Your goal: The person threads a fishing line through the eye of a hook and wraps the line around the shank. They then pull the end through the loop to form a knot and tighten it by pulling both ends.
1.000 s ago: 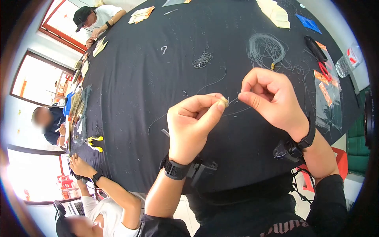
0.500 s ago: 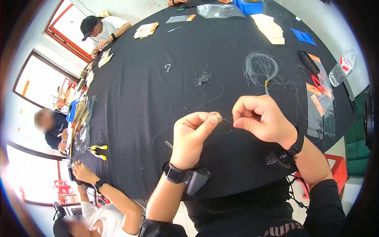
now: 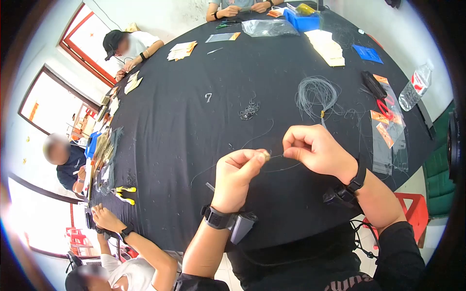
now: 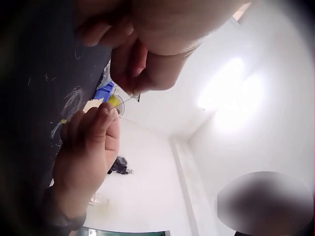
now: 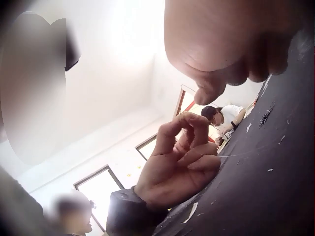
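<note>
My left hand (image 3: 235, 174) pinches thin clear fishing line between thumb and fingertips, with something pale yellowish at the tips. Whatever small piece sits inside that pinch is mostly hidden. To its right, my right hand (image 3: 320, 151) holds the short taut stretch of line (image 3: 275, 156) between thumb and forefinger, its other fingers curled. In the left wrist view the line (image 4: 123, 102) spans the narrow gap between both hands. A loose tail of line (image 3: 259, 136) curves over the black cloth beyond my left hand. Past it lies a small heap of dark fish hooks (image 3: 249, 110).
A coil of clear line (image 3: 316, 94) lies beyond my right hand. Farther right are red-handled scissors (image 3: 386, 108), plastic packets (image 3: 388, 145) and a water bottle (image 3: 416, 87). Yellow-handled pliers (image 3: 126, 195) lie left. Several people sit around the table (image 3: 170, 126).
The head view has tilted up, bringing the far table side and another person into sight. Both hands sit lower in the picture, still pinching the line with a small gap between them.
</note>
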Demonstrator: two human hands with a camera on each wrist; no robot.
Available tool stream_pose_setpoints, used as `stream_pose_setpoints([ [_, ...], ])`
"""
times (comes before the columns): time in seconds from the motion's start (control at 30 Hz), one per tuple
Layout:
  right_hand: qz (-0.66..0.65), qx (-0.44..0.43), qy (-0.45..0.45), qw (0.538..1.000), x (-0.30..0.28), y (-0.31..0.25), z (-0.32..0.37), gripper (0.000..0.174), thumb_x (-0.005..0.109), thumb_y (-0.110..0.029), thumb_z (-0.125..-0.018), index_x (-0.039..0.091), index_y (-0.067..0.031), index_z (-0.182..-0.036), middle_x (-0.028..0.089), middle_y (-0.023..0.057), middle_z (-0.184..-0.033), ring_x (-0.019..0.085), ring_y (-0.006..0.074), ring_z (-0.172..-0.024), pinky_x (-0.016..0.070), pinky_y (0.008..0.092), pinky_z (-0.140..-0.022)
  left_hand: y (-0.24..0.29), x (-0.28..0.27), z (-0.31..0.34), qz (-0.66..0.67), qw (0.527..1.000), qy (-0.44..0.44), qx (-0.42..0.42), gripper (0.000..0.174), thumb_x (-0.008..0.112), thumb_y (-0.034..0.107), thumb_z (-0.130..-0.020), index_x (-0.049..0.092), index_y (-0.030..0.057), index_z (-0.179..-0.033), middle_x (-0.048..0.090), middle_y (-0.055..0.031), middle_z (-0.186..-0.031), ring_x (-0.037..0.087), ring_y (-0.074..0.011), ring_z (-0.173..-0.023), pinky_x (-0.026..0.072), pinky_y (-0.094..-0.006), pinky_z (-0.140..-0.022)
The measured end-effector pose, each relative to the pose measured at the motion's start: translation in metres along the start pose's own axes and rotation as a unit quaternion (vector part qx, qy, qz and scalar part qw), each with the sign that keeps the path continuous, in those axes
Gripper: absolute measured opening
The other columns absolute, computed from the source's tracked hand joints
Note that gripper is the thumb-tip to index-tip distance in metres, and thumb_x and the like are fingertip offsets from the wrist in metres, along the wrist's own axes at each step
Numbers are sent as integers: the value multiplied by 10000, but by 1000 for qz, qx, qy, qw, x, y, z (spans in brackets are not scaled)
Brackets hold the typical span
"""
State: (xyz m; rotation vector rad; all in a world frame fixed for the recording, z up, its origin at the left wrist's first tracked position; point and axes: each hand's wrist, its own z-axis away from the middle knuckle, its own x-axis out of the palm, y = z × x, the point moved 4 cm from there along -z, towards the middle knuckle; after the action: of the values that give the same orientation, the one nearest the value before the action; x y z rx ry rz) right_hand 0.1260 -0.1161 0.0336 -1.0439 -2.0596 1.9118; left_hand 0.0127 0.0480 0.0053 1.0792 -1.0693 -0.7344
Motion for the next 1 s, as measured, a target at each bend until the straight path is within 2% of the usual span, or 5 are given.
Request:
stream_pose_setpoints([
  [0.2, -8, 5, 103, 995, -6, 2, -1, 105, 710, -86, -906, 618, -42, -879, 454, -70, -570, 388, 25, -526, 310, 230, -500, -2, 5, 2, -71, 997, -1, -4, 133, 703, 73, -915, 724, -44, -973, 715, -68, -937, 511, -49, -692, 419, -211, -657],
  [0.3, 0, 17, 90, 996, -7, -3, 0, 123, 735, -94, -871, 644, -56, -944, 582, 1, -773, 551, 92, -701, 447, 255, -648, 2, 5, 2, -86, 996, 5, 18, 141, 706, 75, -916, 727, -44, -988, 725, -69, -948, 560, -47, -742, 439, -203, -689],
  [0.43, 138, -120, 65, 981, -1, -14, 1, 247, 760, -88, -809, 700, -123, -1046, 520, 74, -1287, 475, 257, -1187, 406, 396, -1022, 1, 6, 2, -98, 995, 0, 15, 139, 706, 72, -917, 730, -42, -991, 735, -79, -960, 629, -74, -829, 481, -216, -760],
  [0.7, 107, -143, 49, 983, 4, -10, 0, 207, 802, -86, -764, 696, -115, -939, 556, 62, -1218, 515, 255, -1099, 431, 389, -981, -2, 5, 2, -125, 992, -4, -2, 134, 702, 71, -919, 733, -42, -984, 741, -102, -982, 665, -114, -894, 504, -242, -832],
  [1.0, 136, -192, 90, 968, 1, -21, 0, 203, 804, -28, -704, 688, -109, -850, 565, 46, -1198, 516, 227, -1034, 459, 356, -904, 0, 8, 2, -71, 997, -3, -1, 166, 725, 106, -906, 735, -39, -986, 712, -32, -875, 506, -38, -687, 405, -205, -637],
])
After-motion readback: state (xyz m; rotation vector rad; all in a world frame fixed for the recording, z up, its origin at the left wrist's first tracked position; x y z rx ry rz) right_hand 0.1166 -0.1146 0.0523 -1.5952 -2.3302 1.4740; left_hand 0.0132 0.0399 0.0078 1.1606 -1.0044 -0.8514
